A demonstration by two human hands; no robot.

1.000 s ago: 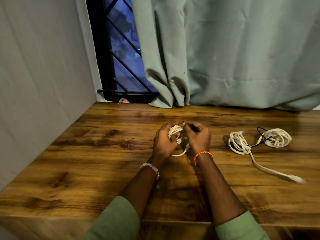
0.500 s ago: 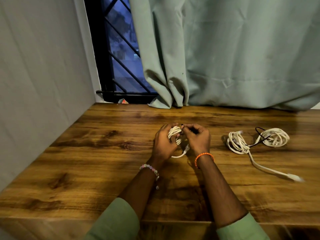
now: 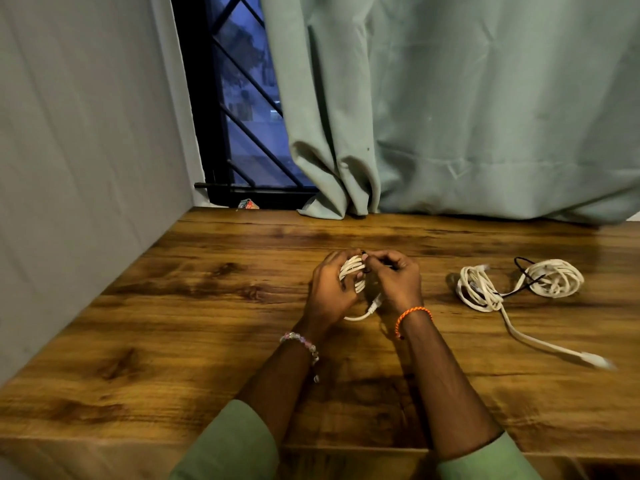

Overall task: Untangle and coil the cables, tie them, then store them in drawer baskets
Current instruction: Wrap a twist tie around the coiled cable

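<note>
White cable coil (image 3: 352, 271) sits at frame centre, held above the wooden table (image 3: 194, 306). Left hand (image 3: 329, 289) has fingers curled round the coil bundle; one loose end with a connector hangs out at 6 o'clock. Right hand (image 3: 394, 278) touches the coil at its 3 o'clock, fingertips pinching a thin black tie (image 3: 364, 253) at the top of the bundle (tie mostly hidden). Well apart at 3 o'clock, a second white cable pile (image 3: 485, 289) lies loose on the table with a black wire (image 3: 526, 275) through it. Green curtain (image 3: 450, 116) at 12 o'clock.
</note>
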